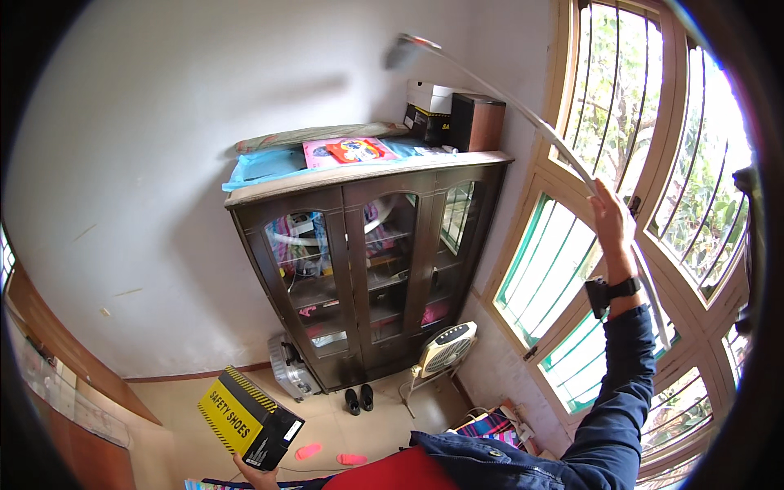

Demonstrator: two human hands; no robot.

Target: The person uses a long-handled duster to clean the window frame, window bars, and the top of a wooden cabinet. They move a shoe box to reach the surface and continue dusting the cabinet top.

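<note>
In the lower left, my left hand (pixel 254 474) grips the bottom corner of a black and yellow cardboard shoe box (pixel 245 416). The box is tilted and bears large writing. My right hand (pixel 612 217) is raised in front of the window, closed around a long pale pole (pixel 520 110). At the pole's far end is a grey, blurred head (pixel 404 52) with some red on it, maybe a broom or brush. This head appears in front of the wall, above the cabinet top. A dark strap with a device (pixel 606 294) is on my right wrist.
A dark wooden cabinet (pixel 355 269) with glass doors bears boxes (pixel 429 98), a brown speaker-like box (pixel 478 122) and plastic bags (pixel 355 150). Below are a box fan (pixel 450 349), black shoes (pixel 359 399), pink slippers (pixel 308 451) and a silver case (pixel 291 370). Barred windows (pixel 618 92) stand right.
</note>
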